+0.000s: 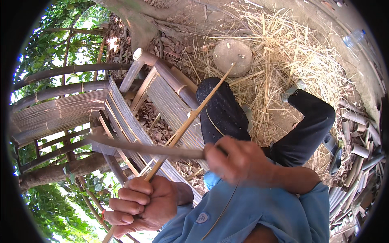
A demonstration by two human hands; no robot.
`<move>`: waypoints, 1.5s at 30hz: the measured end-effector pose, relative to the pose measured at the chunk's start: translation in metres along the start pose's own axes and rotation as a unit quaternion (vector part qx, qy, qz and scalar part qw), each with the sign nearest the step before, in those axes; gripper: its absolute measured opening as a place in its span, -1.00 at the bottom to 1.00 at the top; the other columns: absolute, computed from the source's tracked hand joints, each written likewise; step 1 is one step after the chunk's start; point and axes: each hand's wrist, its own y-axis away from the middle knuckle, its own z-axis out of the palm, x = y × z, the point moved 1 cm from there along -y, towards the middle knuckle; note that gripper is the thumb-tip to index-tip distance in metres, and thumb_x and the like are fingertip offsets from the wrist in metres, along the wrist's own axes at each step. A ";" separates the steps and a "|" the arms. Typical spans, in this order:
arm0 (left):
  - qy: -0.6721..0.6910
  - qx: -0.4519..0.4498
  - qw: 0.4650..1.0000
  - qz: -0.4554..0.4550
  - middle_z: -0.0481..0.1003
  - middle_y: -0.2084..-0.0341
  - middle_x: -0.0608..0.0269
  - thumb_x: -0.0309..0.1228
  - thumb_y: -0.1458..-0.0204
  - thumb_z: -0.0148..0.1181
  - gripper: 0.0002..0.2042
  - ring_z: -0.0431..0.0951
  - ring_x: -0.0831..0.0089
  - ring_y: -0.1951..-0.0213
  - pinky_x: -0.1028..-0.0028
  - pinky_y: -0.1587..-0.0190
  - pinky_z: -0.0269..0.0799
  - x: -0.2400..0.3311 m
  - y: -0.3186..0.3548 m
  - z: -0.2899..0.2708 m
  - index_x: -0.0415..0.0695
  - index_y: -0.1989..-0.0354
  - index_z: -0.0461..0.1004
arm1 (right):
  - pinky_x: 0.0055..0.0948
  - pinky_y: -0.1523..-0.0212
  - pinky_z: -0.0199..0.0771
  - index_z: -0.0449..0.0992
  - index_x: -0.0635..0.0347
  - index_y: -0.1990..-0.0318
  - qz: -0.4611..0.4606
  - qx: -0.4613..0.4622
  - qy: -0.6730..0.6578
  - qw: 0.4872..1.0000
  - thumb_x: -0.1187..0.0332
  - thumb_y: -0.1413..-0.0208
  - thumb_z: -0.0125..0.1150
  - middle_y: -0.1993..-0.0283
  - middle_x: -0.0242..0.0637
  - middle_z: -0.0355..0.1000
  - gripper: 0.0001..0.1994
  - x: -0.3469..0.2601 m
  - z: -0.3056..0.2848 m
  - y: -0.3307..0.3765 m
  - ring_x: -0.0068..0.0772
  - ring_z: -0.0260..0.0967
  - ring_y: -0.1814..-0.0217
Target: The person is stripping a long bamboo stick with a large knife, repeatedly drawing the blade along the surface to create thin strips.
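Observation:
My left hand is closed around the lower end of a long bamboo strip. From that fist the strip slants up and away to the right, past my knee, and its lower end pokes out below the hand. A long-bladed knife is gripped in my right hand, which is slightly blurred. Its blade points left and crosses the bamboo strip just above my left fist; I cannot tell how deep the edge sits. One thin sliver lies over my blue shirt, and another curls beside the strip.
A slatted bamboo bench stands at the left, close to my arms. Pale shavings cover the ground ahead around a round wooden block. A plastic bottle lies far right. Cut bamboo pieces are heaped at the right.

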 end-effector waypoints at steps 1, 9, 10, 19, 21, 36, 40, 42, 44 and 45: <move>0.013 -0.019 1.000 -0.008 0.08 0.64 0.43 0.05 -0.38 -0.21 -0.55 -0.03 0.59 0.67 0.53 0.66 -0.12 0.001 0.001 0.000 -0.05 0.42 0.27 | -0.34 0.74 0.44 0.41 0.14 0.15 -0.062 0.023 -0.007 0.998 0.33 -0.22 0.14 0.48 -0.24 0.31 -0.87 -0.005 -0.001 0.000 -0.28 0.49 0.58; 0.026 -0.023 0.999 -0.014 0.04 0.64 0.43 -0.02 -0.40 -0.20 -0.56 -0.04 0.59 0.64 0.53 0.63 -0.09 0.003 -0.002 0.002 -0.08 0.44 0.28 | -0.27 0.65 0.54 0.36 0.10 0.22 0.094 -0.055 0.044 0.993 0.37 -0.17 0.13 0.46 -0.16 0.35 -0.90 0.062 0.020 -0.002 -0.14 0.50 0.56; 0.018 -0.020 0.999 -0.027 0.04 0.64 0.43 -0.02 -0.40 -0.20 -0.56 -0.04 0.59 0.64 0.53 0.63 -0.09 0.005 0.000 -0.003 -0.08 0.44 0.28 | -0.24 0.66 0.54 0.35 0.10 0.24 0.066 -0.059 -0.003 0.996 0.37 -0.17 0.14 0.47 -0.15 0.37 -0.90 0.042 0.015 0.001 -0.11 0.50 0.56; 0.000 -0.013 1.000 0.020 0.02 0.65 0.44 -0.08 -0.40 -0.16 -0.58 -0.07 0.59 0.65 0.53 0.64 -0.10 -0.005 -0.005 -0.007 -0.07 0.47 0.28 | -0.23 0.68 0.52 0.36 0.06 0.28 0.118 -0.056 0.025 0.991 0.33 -0.17 0.16 0.53 -0.24 0.34 -0.89 0.097 0.044 0.008 -0.17 0.49 0.61; 0.005 -0.012 1.000 0.009 0.01 0.65 0.44 -0.09 -0.40 -0.16 -0.59 -0.08 0.58 0.65 0.54 0.64 -0.10 -0.003 -0.008 -0.014 -0.07 0.47 0.28 | -0.25 0.69 0.50 0.36 0.05 0.28 0.071 -0.041 0.000 0.997 0.32 -0.18 0.18 0.55 -0.25 0.32 -0.88 0.101 0.055 0.011 -0.20 0.47 0.60; 0.069 -0.013 0.997 -0.027 0.03 0.62 0.40 -0.14 -0.34 -0.12 -0.65 0.00 0.53 0.60 0.48 0.55 -0.01 -0.002 -0.015 -0.024 -0.11 0.43 0.26 | 0.04 0.36 0.44 0.34 0.13 -0.10 0.368 -0.123 0.142 0.911 0.29 -0.21 0.10 0.41 0.07 0.50 -0.66 0.360 0.114 0.062 0.16 0.50 0.35; 0.126 0.068 0.990 -0.019 0.04 0.57 0.39 -0.22 -0.22 -0.02 -0.75 0.04 0.48 0.54 0.42 0.46 0.03 -0.011 -0.021 0.002 -0.12 0.39 0.26 | 0.07 0.36 0.45 0.32 0.18 0.01 0.357 -0.118 0.010 0.927 0.28 -0.23 0.12 0.47 0.09 0.48 -0.73 0.269 0.070 0.020 0.21 0.49 0.37; 0.108 0.103 0.988 0.024 0.08 0.58 0.39 -0.19 -0.27 -0.01 -0.72 0.05 0.51 0.58 0.47 0.49 0.05 -0.015 -0.018 0.010 -0.13 0.39 0.27 | 0.07 0.36 0.45 0.31 0.20 0.06 0.335 -0.114 -0.008 0.935 0.27 -0.24 0.12 0.48 0.10 0.47 -0.75 0.224 0.056 0.013 0.23 0.48 0.40; 0.151 -0.002 0.988 -0.022 0.14 0.59 0.39 -0.12 -0.34 -0.02 -0.65 0.07 0.56 0.63 0.54 0.54 0.07 -0.011 -0.011 0.005 -0.14 0.39 0.30 | 0.07 0.37 0.46 0.30 0.21 0.12 0.287 -0.100 -0.021 0.953 0.27 -0.26 0.12 0.50 0.09 0.46 -0.77 0.175 0.040 0.007 0.23 0.47 0.44; 0.105 -0.048 0.993 -0.019 0.18 0.59 0.38 -0.03 -0.36 -0.06 -0.58 0.07 0.61 0.67 0.59 0.57 0.06 -0.008 -0.007 0.004 -0.15 0.38 0.31 | 0.06 0.38 0.47 0.30 0.21 0.14 0.258 -0.089 -0.020 0.962 0.27 -0.26 0.12 0.51 0.08 0.45 -0.78 0.150 0.031 0.004 0.22 0.46 0.46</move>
